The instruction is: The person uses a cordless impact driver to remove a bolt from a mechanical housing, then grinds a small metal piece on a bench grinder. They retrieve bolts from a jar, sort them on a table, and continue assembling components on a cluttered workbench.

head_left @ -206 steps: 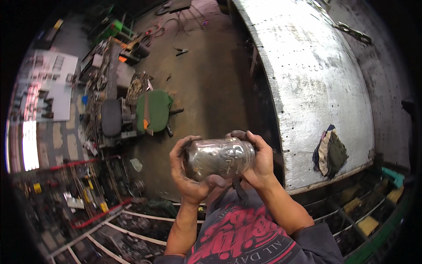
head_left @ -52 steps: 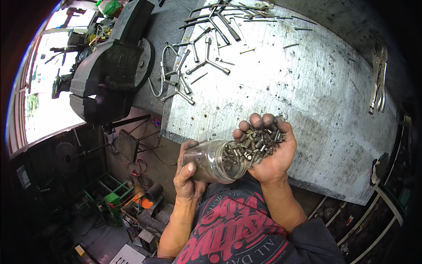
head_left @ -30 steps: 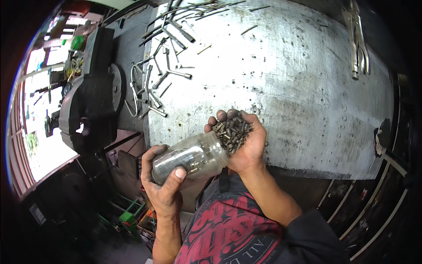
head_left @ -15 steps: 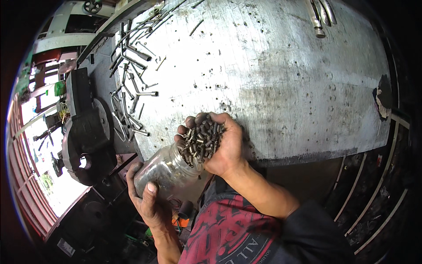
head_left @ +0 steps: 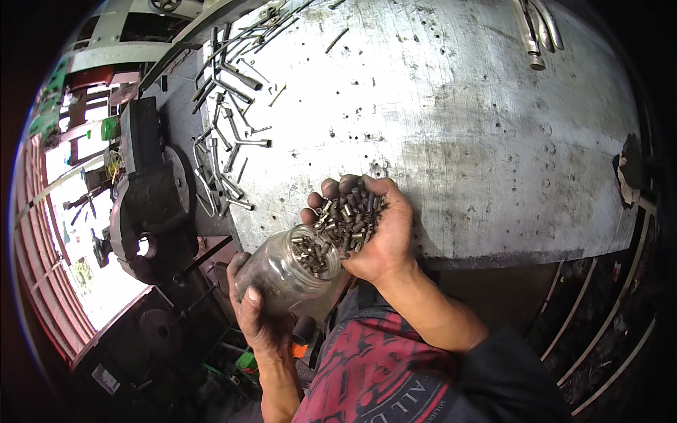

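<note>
Left hand point(head_left: 259, 314), curled part-closed, grips the base end of a clear glass jar point(head_left: 276, 276), its long axis slanting across the frame from lower left to upper right. Just right of that grip, the open mouth, with small metal pieces point(head_left: 310, 255) inside, faces the right hand point(head_left: 392, 236), the nearer to the rim. That palm, half-open and cupped, bears a heap of similar pieces point(head_left: 350, 215) close against the mouth.
</note>
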Demonstrator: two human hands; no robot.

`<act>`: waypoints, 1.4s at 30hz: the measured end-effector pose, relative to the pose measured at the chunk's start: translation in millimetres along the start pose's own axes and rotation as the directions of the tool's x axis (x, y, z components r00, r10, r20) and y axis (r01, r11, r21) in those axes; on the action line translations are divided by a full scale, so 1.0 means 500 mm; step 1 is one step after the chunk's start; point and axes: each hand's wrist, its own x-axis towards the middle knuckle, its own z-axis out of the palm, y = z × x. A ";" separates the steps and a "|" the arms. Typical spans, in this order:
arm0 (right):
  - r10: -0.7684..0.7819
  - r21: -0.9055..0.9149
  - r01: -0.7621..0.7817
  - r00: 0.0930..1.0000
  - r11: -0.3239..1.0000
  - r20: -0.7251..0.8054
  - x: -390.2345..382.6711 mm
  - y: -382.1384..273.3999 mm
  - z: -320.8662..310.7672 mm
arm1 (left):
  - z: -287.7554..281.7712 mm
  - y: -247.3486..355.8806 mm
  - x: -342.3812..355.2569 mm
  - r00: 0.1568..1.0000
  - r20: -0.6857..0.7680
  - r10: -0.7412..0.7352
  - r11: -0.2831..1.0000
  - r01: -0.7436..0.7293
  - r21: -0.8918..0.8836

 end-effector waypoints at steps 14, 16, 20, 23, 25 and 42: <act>-0.021 0.016 0.021 0.999 1.000 -0.028 0.018 -0.020 -0.007 | 0.085 0.067 -0.002 0.978 -0.044 0.205 0.885 -0.166 0.436; -0.016 0.036 0.016 1.000 0.999 -0.020 0.021 -0.019 -0.006 | 0.089 0.063 0.004 0.978 -0.039 0.205 0.893 -0.171 0.416; -0.025 0.047 0.026 1.000 0.999 -0.018 0.024 -0.019 -0.003 | 0.087 0.060 0.010 0.976 -0.022 0.216 0.883 -0.185 0.432; -0.023 0.058 0.026 0.999 0.998 -0.045 0.025 -0.021 -0.001 | 0.083 0.059 0.017 0.982 -0.052 0.180 0.897 -0.143 0.417; -0.020 0.069 0.023 0.999 0.997 -0.043 0.025 -0.024 0.001 | 0.079 0.063 0.022 0.986 0.023 0.165 0.890 -0.159 0.427; -0.042 0.032 0.044 0.997 0.999 -0.068 0.035 -0.034 0.004 | 0.067 0.064 0.035 0.983 0.052 0.178 0.900 -0.184 0.396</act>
